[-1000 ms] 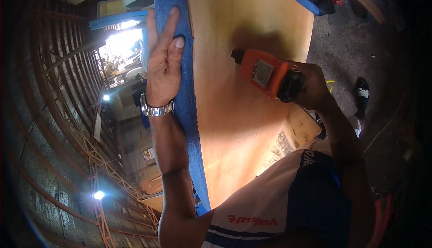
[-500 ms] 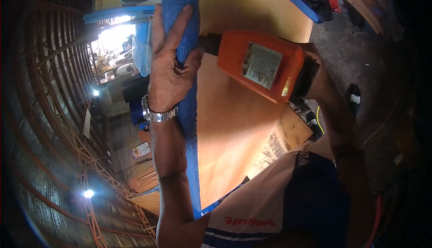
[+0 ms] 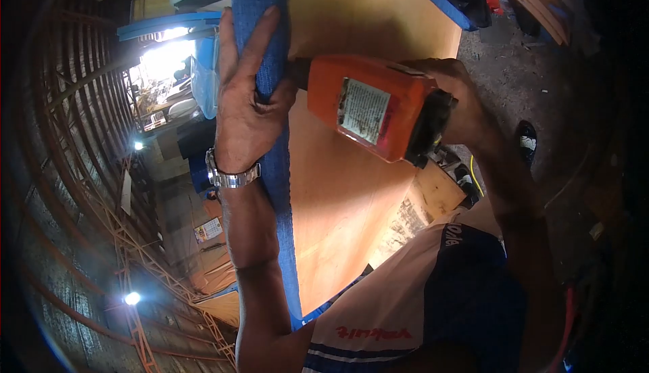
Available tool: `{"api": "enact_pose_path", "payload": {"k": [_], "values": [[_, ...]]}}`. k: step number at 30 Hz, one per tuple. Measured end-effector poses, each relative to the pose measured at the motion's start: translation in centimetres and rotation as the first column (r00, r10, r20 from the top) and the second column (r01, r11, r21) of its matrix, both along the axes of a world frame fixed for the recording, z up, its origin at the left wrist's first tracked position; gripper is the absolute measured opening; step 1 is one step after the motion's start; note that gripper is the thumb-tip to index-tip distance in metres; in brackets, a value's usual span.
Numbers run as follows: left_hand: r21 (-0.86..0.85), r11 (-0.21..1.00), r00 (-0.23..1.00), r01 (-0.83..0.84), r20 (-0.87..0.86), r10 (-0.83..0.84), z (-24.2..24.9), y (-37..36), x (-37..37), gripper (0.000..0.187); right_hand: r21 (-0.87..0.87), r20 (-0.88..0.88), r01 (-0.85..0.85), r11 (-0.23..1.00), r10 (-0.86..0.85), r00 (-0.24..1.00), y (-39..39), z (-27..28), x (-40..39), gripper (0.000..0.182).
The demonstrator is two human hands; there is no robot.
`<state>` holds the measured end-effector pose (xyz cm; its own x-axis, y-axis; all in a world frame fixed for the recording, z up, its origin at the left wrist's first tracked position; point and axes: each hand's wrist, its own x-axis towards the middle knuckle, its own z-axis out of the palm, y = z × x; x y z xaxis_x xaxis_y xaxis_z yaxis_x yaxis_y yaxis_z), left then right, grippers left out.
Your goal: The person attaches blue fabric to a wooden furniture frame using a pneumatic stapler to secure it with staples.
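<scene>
— Right, what do you have in front of you?

— Biggest first: the plywood panel [image 3: 351,170] stands tilted across your view, with the blue fabric strip [image 3: 274,163] wrapped along its near edge. Your orange power tool [image 3: 368,106] sits over the panel, its dark nose pointing at the strip, just beside your left thumb.

— What could go wrong?

— As I judge it, the nose is too near your left hand [image 3: 247,102]. If the tool kicks or the fabric slides, it could catch your thumb or fire crooked.

— And your hands?

— Your left hand lies flat on the strip, fingers stretched long, thumb hooked round the edge, pressing rather than gripping. Your right hand [image 3: 456,99] is wrapped tight round the tool's rear, arm bent and raised.
</scene>
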<state>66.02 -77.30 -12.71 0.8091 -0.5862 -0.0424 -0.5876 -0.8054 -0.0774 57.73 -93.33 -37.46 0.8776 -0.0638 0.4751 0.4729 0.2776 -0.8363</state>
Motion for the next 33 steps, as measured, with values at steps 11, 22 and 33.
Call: {"api": "enact_pose_path", "payload": {"k": [11,22,33], "values": [[-0.386,0.899,0.943,-0.208,-0.323,0.08,0.5,2.3,1.3,0.077,-0.245,-0.008,0.309,0.919,-0.32,0.947,0.4,0.8,-1.4,0.053],[-0.317,0.914,0.936,-0.252,-0.321,0.147,0.9,2.3,-1.7,0.093,0.233,-0.144,0.155,0.96,-0.124,0.982,2.3,-2.0,-3.2,0.038],[-0.163,0.968,0.976,-0.192,-0.136,0.171,-0.1,1.6,-1.8,0.09,0.095,-0.074,-0.05,0.994,0.057,0.996,2.2,-0.6,-1.4,0.026]]}}
